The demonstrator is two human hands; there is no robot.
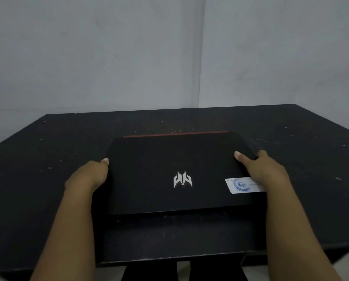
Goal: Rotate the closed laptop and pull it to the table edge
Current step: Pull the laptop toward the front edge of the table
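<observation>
Matt black laptop [169, 171], shiny metallic emblem [183, 180], scuffed, speckled dark table [291, 138]

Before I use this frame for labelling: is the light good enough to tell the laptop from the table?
Head view: dim, flat light; the black laptop blends into the dark table, told apart mainly by its red strip, silver logo and white sticker. Wide-angle bending at the table's edges; slight softness overall.

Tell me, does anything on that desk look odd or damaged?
Nothing serious. The closed laptop lies flat, held at its sides by the left hand and right hand. The black table is flecked with pale scuffs.
</observation>
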